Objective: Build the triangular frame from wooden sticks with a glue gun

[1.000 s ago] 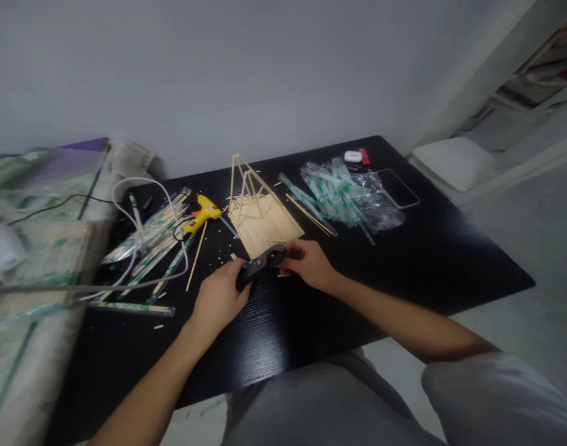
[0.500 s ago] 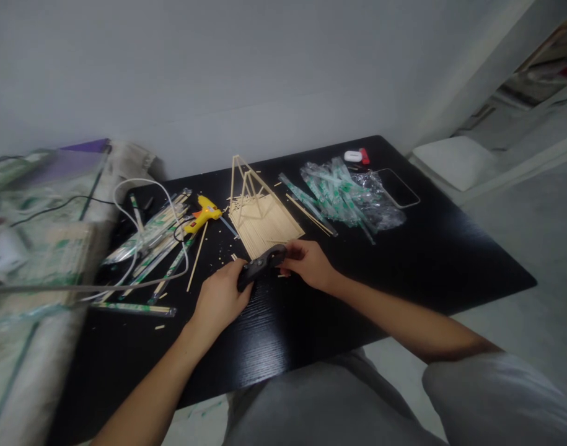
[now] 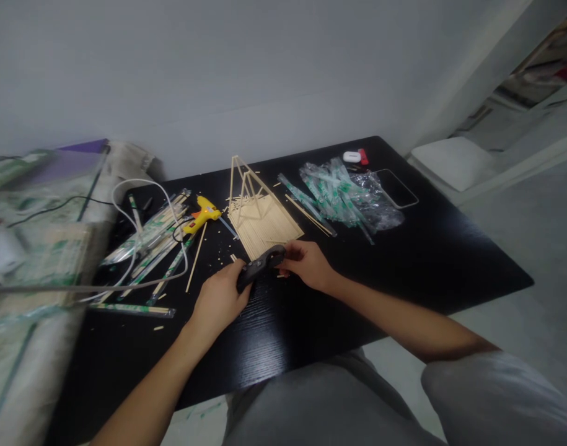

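Note:
My left hand (image 3: 222, 296) is wrapped round the handle of a black hand tool (image 3: 261, 267) that looks like a pair of cutters. At the tool's far end, the fingers of my right hand (image 3: 306, 263) are pinched together close to its head; what they hold, if anything, is too small to make out. Just beyond both hands lies a base of pale wooden sticks (image 3: 276, 220). A tapering frame of sticks (image 3: 246, 186) rises from it. Short stick offcuts (image 3: 237, 201) are scattered at its left side.
A yellow glue gun (image 3: 202, 217) lies left of the base, near wrapped chopsticks (image 3: 153, 241) and a looping white cable (image 3: 188, 260). To the right are crumpled plastic wrappers (image 3: 334, 192), a phone (image 3: 397, 189) and a white case (image 3: 352, 157). A wall stands behind the black table (image 3: 404, 266).
The view has shifted very slightly. Both hands and the black tool keep practically the same pose, and nothing on the table has visibly moved.

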Motion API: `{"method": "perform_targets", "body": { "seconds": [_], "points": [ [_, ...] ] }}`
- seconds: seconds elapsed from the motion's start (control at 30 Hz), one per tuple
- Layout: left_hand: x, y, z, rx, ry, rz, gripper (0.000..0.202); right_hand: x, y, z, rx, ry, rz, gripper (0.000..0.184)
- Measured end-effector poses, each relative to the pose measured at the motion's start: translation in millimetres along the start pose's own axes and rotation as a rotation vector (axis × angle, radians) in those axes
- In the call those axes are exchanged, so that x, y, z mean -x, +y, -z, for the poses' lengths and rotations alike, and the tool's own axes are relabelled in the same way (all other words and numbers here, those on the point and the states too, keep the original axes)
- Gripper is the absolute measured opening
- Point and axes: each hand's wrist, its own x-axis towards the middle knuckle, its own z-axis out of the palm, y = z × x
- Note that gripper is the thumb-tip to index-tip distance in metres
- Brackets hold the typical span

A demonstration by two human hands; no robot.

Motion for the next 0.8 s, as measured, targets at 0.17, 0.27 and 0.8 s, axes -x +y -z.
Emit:
{"method": "perform_targets", "body": {
  "seconds": [0.17,0.27,0.8],
  "points": [
    [0.1,1.6,1.6,0.0,-0.011,0.012,0.001,0.6,0.3,-0.2,0.008,-0.011,-0.004,0.037],
    [0.2,2.0,2.2,-0.023,-0.019,0.024,0.003,0.7,0.9,-0.3,0.006,-0.009,-0.013,0.038],
    [0.7,3.6,3.9,-0.123,-0.054,0.031,0.005,-0.9,2.3,-1.6,-0.033,-0.004,-0.017,0.039]
  ]
}}
